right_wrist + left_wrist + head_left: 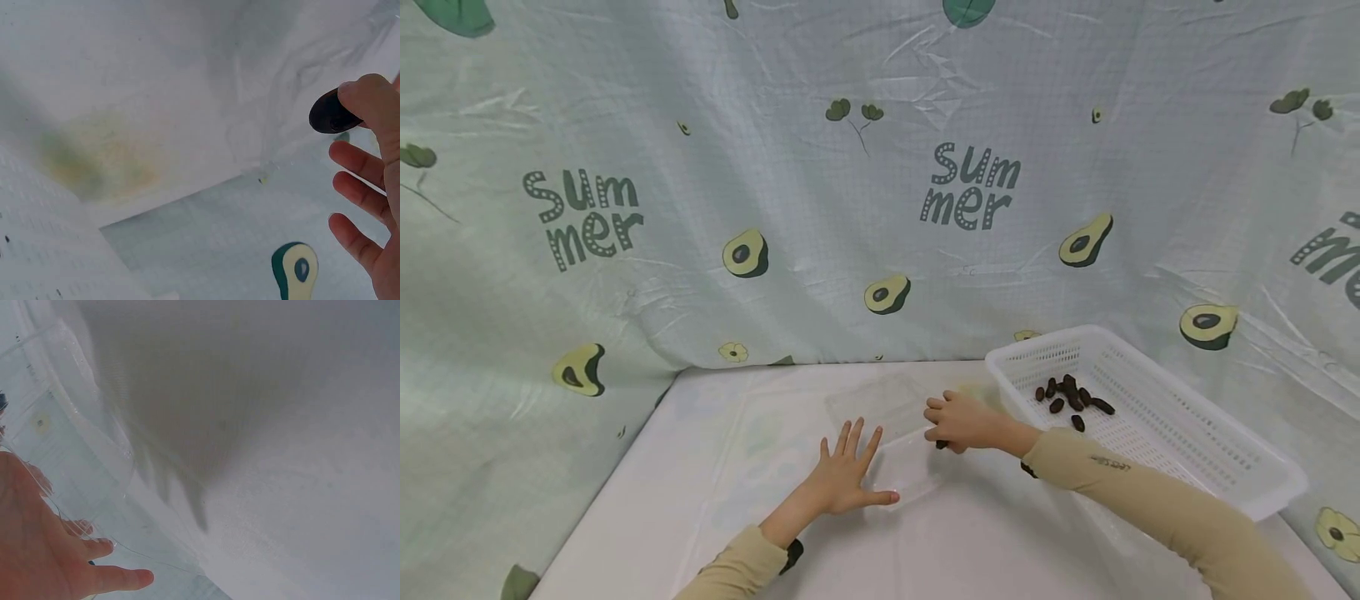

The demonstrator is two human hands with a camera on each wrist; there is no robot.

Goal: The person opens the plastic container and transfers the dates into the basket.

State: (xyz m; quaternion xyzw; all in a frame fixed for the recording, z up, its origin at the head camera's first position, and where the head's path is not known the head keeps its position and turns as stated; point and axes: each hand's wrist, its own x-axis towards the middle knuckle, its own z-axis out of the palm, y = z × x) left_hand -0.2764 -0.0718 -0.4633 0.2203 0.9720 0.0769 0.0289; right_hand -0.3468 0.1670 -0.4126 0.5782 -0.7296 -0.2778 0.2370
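A clear plastic box [904, 468] lies on the white table, its hinged lid [872, 402] folded back toward the wall. My left hand [841, 483] has its fingers spread at the left side of this box; in the left wrist view the clear edge passes across the fingers. Above the right part of the box, my right hand [967, 422] pinches a dark brown date [332, 114] between thumb and forefinger. The other fingers of that hand stay apart from the date in the right wrist view.
At the right stands a white perforated basket [1206, 410], with several dates [1070, 397] lying toward its far end. A pale curtain [820, 192] printed with avocados hangs behind the table [737, 475]. My right forearm passes in front of the basket's near left side.
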